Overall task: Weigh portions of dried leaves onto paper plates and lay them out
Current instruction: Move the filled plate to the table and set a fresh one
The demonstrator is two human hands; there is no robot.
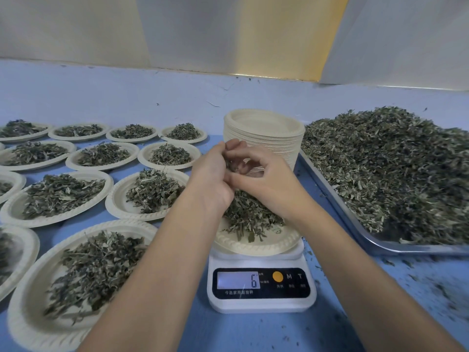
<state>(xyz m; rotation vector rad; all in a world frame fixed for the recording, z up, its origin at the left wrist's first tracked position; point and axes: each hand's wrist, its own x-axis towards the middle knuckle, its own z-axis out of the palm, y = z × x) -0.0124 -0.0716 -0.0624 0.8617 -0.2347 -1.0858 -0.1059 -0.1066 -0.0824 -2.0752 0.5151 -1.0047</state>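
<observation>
A white digital scale [261, 288] stands at the middle front, its display showing 6. On it sits a paper plate [256, 243] with a heap of dried leaves [250, 214]. My left hand [212, 179] and my right hand [266, 179] meet just above that heap, fingers curled toward each other. Both pinch a small bunch of dried leaves [234, 166] between the fingertips. A tall stack of bare paper plates [264, 133] stands right behind the hands.
A metal tray [355, 224] heaped with loose dried leaves [388, 168] fills the right side. Several filled paper plates [63, 196] lie in rows on the blue table to the left. Leaf crumbs are scattered at the front right. A pale wall closes the back.
</observation>
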